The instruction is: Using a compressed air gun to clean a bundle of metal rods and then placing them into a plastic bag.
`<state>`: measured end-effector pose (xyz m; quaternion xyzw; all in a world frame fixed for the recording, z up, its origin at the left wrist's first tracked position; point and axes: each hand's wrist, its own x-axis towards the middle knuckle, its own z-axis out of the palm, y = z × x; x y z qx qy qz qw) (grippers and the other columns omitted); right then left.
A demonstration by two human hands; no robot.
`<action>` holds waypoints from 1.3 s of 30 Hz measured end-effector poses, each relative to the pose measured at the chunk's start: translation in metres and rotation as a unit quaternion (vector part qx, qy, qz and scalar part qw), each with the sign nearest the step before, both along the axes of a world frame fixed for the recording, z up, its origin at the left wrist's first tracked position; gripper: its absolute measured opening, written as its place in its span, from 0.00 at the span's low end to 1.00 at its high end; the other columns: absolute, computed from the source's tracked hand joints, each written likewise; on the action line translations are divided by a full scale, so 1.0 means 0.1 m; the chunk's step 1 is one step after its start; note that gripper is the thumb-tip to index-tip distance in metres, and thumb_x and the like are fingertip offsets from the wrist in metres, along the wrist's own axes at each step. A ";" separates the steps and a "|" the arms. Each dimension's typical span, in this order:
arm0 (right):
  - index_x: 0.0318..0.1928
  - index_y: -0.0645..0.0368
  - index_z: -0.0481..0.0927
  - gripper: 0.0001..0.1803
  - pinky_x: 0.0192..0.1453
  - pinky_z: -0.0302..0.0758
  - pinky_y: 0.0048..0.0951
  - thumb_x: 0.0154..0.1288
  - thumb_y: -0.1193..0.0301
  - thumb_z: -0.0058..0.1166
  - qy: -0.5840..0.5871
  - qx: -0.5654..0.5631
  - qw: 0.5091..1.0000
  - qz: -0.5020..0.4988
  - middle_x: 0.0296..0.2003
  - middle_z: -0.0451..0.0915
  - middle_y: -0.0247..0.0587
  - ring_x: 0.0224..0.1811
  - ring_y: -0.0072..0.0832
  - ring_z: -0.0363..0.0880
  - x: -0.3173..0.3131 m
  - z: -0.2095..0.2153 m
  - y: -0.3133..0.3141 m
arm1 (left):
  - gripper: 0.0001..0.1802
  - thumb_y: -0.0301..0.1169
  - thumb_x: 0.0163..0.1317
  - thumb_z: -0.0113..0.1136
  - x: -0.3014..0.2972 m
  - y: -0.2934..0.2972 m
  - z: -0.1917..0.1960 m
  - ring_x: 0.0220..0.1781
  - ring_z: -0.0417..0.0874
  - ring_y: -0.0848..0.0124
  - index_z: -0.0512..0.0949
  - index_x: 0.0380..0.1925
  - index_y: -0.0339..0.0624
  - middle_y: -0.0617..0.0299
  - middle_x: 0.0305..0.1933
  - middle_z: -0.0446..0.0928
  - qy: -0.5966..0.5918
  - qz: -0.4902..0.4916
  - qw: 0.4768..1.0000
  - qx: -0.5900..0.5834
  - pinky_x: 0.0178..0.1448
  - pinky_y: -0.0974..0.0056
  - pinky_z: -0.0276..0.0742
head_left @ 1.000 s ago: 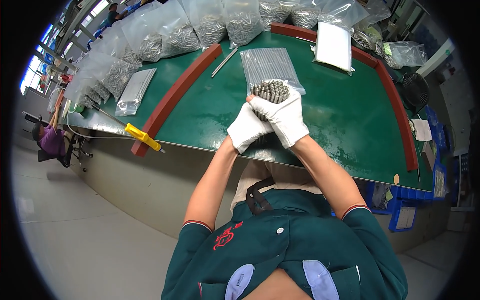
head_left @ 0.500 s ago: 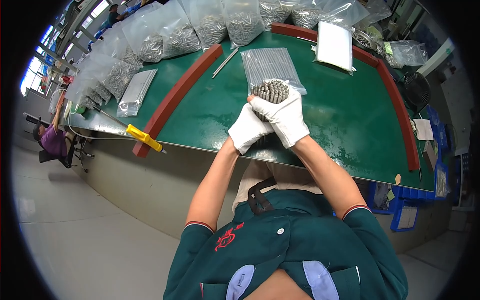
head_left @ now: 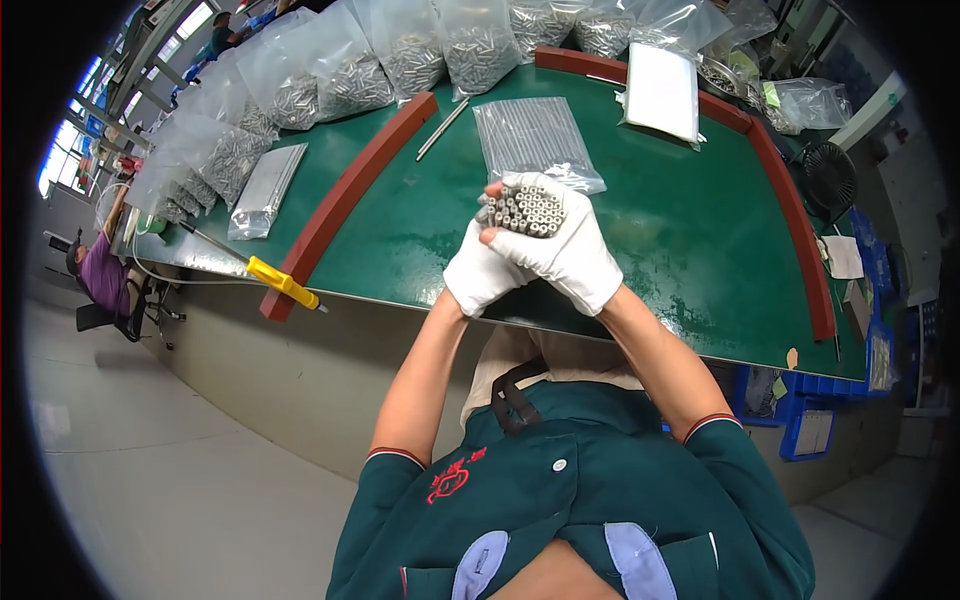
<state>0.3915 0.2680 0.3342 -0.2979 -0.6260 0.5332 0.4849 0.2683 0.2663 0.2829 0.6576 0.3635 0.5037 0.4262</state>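
Note:
A thick bundle of thin metal tubes [head_left: 530, 212] is held just over the table's front edge, its round, hollow-looking ends facing up at me. My right hand [head_left: 578, 258], in a white glove with bare fingertips showing, wraps round the bundle from the right. From the left and below, my left hand [head_left: 482, 268], gloved the same way, closes on it too. The lower part of the bundle is hidden by the gloves. Just beyond my hands lies a flat clear plastic bag [head_left: 538, 140] filled with a row of long grey rods.
Red bars [head_left: 350, 208] border the green tabletop [head_left: 690, 240]. Plastic bags of small metal pieces [head_left: 410, 65] line the back left. A yellow-handled tool [head_left: 283, 282] crosses the left bar. Two loose rods [head_left: 442, 130], a white packet [head_left: 660, 95] and a black fan [head_left: 830, 178] are around.
Both hands have tipped the tube bundle, so its ends now face me instead of showing the tubes' sides. My right hand's grip has turned with it.

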 end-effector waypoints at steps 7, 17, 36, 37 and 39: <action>0.49 0.65 0.73 0.28 0.51 0.74 0.25 0.45 0.76 0.67 0.039 -0.038 0.995 0.088 0.40 0.81 0.41 0.44 0.22 0.77 -0.02 -0.05 0.08 | 0.20 0.20 0.44 0.64 -0.04 -0.05 0.07 0.41 0.77 0.74 0.74 0.41 0.40 0.64 0.39 0.77 -0.054 -0.043 0.993 -0.093 0.47 0.68 0.74; 0.36 0.62 0.74 0.11 0.33 0.77 0.24 0.50 0.78 0.58 0.231 -0.067 0.966 -0.097 0.27 0.78 0.36 0.27 0.23 0.78 -0.13 -0.25 0.26 | 0.36 0.29 0.41 0.71 -0.06 -0.06 -0.08 0.48 0.76 0.71 0.67 0.51 0.28 0.53 0.47 0.75 0.013 0.074 0.993 -0.096 0.54 0.68 0.71; 0.40 0.63 0.75 0.17 0.41 0.75 0.23 0.46 0.79 0.60 0.090 -0.184 0.956 0.212 0.32 0.78 0.36 0.33 0.19 0.77 -1.10 -1.00 -1.34 | 0.20 0.49 0.65 0.45 -0.61 -2.02 -1.27 0.44 0.79 0.67 0.73 0.41 0.44 0.61 0.41 0.77 -0.640 0.236 0.651 -0.332 0.50 0.62 0.77; 0.40 0.63 0.74 0.17 0.42 0.75 0.22 0.46 0.81 0.59 0.076 -0.194 0.947 0.246 0.32 0.77 0.34 0.34 0.18 0.77 -1.13 -1.12 -1.38 | 0.20 0.49 0.65 0.45 -0.62 -2.13 -1.45 0.45 0.79 0.67 0.73 0.42 0.46 0.61 0.41 0.77 -0.646 0.253 0.641 -0.328 0.50 0.61 0.77; 0.38 0.62 0.72 0.16 0.42 0.75 0.21 0.47 0.85 0.58 0.048 -0.202 0.930 0.303 0.33 0.77 0.32 0.35 0.17 0.76 -1.14 -1.38 -1.46 | 0.19 0.48 0.64 0.46 -0.61 -2.28 -1.84 0.45 0.78 0.67 0.73 0.41 0.46 0.61 0.41 0.77 -0.664 0.233 0.662 -0.257 0.51 0.61 0.76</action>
